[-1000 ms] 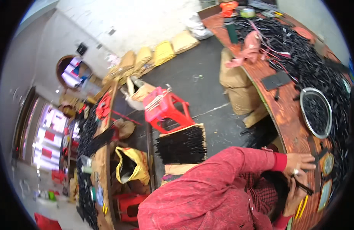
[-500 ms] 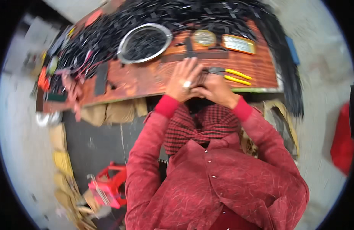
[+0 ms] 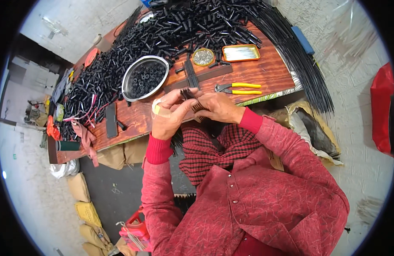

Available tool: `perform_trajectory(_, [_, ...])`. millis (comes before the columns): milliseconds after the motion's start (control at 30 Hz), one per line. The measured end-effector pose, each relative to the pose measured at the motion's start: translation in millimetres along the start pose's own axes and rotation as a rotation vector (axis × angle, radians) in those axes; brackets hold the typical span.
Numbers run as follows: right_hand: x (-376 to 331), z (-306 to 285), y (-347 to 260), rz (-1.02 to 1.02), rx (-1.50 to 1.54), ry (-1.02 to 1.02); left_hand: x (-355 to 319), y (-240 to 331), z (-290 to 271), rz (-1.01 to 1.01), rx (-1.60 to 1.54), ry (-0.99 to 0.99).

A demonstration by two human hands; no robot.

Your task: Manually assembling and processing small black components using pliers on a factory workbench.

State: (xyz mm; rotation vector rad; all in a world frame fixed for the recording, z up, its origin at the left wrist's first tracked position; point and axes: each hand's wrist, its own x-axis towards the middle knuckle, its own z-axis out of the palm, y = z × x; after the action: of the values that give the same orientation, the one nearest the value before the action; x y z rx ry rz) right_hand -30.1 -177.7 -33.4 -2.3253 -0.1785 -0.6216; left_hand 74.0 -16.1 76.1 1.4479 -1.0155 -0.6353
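Two hands: both meet just above the near edge of the bench [image 3: 265, 77], over the person's lap.
Left hand [image 3: 169, 115]: fingers curled together around a small bundle of thin black rods [image 3: 189, 94]; a pale bandage wraps one finger.
Right hand [image 3: 217, 106]: fingers closed on the same bundle from the other side, touching the left hand's fingertips.
Bundle: held between the two hands, tilted, its dark ends sticking up toward the bench top.
Lap: a red and black checked cloth [image 3: 214, 149] lies under the hands, between the red sleeves.
Pliers [image 3: 239, 88]: yellow handles, lying flat on the bench just beyond the right hand, untouched.
Dark strip [image 3: 197, 77]: a flat bar lies across the wood past the hands, with a few black rods laid over it.
Steel bowl [image 3: 145, 78]: round, beyond the left hand, holding small black tube pieces.
Round tin [image 3: 203, 56]: small, filled with shiny metal bits, between the bowl and an orange tray.
Orange tray [image 3: 241, 53]: shallow, rectangular, right of the tin, with pale thin pieces inside.
Heap of black tubes [image 3: 180, 25]: covers the far part of the bench and spreads down its left side.
Long black rods [image 3: 299, 64]: a sheaf lies along the right edge of the bench and hangs past it.
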Motion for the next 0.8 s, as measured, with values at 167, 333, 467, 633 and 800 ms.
perform_trajectory(167, [-4,-5,-1,0.032,-0.092,-0.069,-8,-1,-2,0.065,0.103,0.001])
perform_trajectory(333, [-2,-4,11,0.002,-0.074,-0.061,-7,-1,3,0.101,0.13,0.025])
perform_trajectory(467, [5,-6,19,-0.025,-0.104,-0.078,0,9,-2,0.146,0.228,-0.005])
perform_trajectory(633, [7,-22,1,0.07,-0.115,-0.103,0,18,8,0.19,0.381,0.021])
perform_trajectory(800, [-7,-22,3,0.088,-0.094,-0.235,-9,14,17,0.133,0.333,-0.022])
